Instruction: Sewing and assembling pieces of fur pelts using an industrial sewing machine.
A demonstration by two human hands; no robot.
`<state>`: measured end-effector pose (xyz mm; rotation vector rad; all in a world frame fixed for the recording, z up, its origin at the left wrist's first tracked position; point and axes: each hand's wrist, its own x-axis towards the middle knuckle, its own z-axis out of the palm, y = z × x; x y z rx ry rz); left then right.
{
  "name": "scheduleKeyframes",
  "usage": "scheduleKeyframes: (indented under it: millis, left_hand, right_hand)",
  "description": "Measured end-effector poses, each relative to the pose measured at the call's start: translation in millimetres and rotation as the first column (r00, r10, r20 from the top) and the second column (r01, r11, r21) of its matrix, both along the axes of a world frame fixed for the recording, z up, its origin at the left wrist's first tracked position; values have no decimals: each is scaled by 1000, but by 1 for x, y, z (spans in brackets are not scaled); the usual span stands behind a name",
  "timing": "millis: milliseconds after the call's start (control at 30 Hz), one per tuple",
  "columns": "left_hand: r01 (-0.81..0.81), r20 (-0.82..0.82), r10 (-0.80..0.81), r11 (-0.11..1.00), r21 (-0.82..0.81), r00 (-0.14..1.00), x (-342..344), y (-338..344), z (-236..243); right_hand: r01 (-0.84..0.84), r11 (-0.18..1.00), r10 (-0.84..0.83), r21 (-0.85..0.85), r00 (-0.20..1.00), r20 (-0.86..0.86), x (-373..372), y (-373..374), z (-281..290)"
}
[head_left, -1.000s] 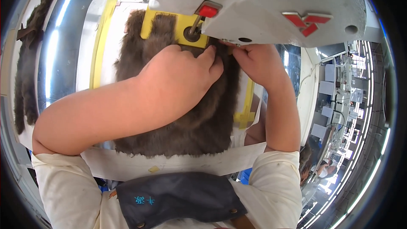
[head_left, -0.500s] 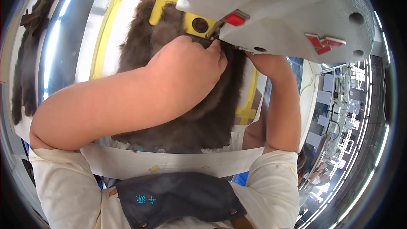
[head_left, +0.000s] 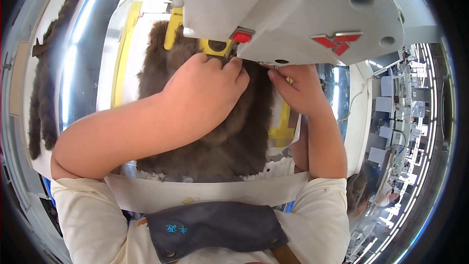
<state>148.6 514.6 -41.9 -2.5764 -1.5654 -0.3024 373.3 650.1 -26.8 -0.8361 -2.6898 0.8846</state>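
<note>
Head view: a shiny tabletop point(head_left: 90, 78) spreads under everything. The machine point(head_left: 293, 14) looms from 12 to 2 o'clock, its underside overhanging the work. The fur point(head_left: 244, 129) lies in the centre, its top edge running in below the machine; a second fur point(head_left: 43, 83) lies well apart at 9 o'clock. Across 6 o'clock runs a white panel point(head_left: 205, 196).

The left hand point(head_left: 202, 90) rests on the fur, knuckles up, fingers bent toward 1 o'clock just beside the machine's foot; whether it pinches or only presses, I cannot tell. The right hand point(head_left: 300, 90) comes in from 4 o'clock, thumb and finger close together at the fur's right edge; the machine hides too much to tell if they grip.

The yellow plate point(head_left: 212, 45) sits just beyond the left knuckles.

More of the right thumb shows than half a second ago, though the view has shifted too. Compared with a second ago, a shiny strip now shows between fur and panel, suggesting the fur has been fed a little toward 12 o'clock.
</note>
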Motion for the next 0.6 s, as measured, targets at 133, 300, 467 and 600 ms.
scheduleKeyframes:
  millis: [133, 300, 467, 600]
  left_hand:
    - [-24, 7, 25, 998, -64, 1000, 2, 3, 5]
    - [-33, 7, 35, 985, -167, 999, -1, 5, 11]
    - [-30, 6, 32, 974, -222, 999, 0, 8, 15]
    - [-32, -6, 32, 968, -249, 999, -1, 9, 18]
  right_hand:
    - [-130, 983, 134, 133, 991, -22, -2, -10, -1]
    - [-163, 963, 178, 214, 983, -52, -6, -9, -12]
    - [-136, 968, 140, 212, 990, -5, -7, -10, -13]
    - [-157, 954, 162, 256, 987, 1, -8, -10, -14]
